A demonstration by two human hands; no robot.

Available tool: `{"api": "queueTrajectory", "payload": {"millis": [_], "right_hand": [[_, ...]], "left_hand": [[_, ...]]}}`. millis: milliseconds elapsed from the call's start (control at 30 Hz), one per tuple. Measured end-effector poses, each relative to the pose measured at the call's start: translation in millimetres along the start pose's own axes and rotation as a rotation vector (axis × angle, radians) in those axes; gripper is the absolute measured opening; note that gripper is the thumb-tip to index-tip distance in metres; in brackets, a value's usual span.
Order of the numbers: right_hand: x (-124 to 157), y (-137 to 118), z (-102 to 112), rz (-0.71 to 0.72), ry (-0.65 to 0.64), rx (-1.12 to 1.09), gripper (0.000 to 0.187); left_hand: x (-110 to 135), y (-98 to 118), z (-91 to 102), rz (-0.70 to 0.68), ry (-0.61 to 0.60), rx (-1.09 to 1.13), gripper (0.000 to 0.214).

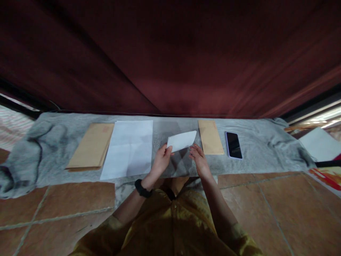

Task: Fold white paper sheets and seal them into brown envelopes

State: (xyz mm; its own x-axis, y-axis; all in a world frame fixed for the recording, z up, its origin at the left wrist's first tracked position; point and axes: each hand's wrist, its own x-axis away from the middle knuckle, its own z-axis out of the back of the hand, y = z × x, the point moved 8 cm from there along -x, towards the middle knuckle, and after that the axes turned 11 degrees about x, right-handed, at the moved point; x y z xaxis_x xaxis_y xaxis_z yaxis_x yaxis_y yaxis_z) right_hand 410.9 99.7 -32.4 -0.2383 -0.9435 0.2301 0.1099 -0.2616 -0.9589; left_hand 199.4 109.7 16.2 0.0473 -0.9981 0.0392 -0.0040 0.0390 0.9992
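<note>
A folded sheet of white paper (182, 140) is raised a little above the grey cloth, tilted up toward the right. My left hand (162, 158), with a dark band at the wrist, pinches its left end, thumb on top. My right hand (198, 158) is by the paper's lower right corner, its fingers apart and slightly curled; whether a fingertip touches the paper I cannot tell. Just beyond that hand lies a single brown envelope (211, 138). To the left of my left hand rests a stack of flat white sheets (130, 147).
A pile of brown envelopes (90, 144) lies at the left, beside the white sheets. On the right is a phone (234, 145) with a purple edge. Grey cloth (261, 145) covers the narrow surface. A dark red curtain (170, 64) hangs behind; tiled floor (255, 202) shows in front.
</note>
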Motion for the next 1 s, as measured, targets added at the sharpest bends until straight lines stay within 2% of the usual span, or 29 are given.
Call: {"api": "queueTrajectory", "payload": {"millis": [100,200,433,567,667,800,1000], "right_hand": [[1.7,5.0,-0.2,-0.050,0.018,-0.137,0.062],[1.6,8.8,1.0,-0.086,0.029,-0.193,0.059],[-5.0,19.6,1.5,-0.045,0.000,-0.059,0.041],[-6.2,21.9,0.6,-0.009,0.014,0.049,0.047],[-4.7,16.5,-1.4,0.051,-0.008,0.220,0.049],[-0.4,1.4,1.2,0.144,0.041,0.575,0.047],[5.8,-12.2,-1.6,0.161,0.033,0.941,0.042]], "left_hand": [[1.7,-8.7,-0.9,0.118,0.027,0.282,0.045],[6.6,-24.2,-0.3,0.249,0.071,0.364,0.043],[2.0,-46.6,7.4,0.287,0.104,0.247,0.027],[-2.9,-50.2,12.4,0.284,0.107,0.141,0.038],[-3.4,-43.0,19.4,0.221,0.134,-0.048,0.051],[-2.4,-24.8,20.0,0.104,0.114,-0.514,0.058],[0.7,-16.9,10.2,0.107,0.055,-0.833,0.059]]}}
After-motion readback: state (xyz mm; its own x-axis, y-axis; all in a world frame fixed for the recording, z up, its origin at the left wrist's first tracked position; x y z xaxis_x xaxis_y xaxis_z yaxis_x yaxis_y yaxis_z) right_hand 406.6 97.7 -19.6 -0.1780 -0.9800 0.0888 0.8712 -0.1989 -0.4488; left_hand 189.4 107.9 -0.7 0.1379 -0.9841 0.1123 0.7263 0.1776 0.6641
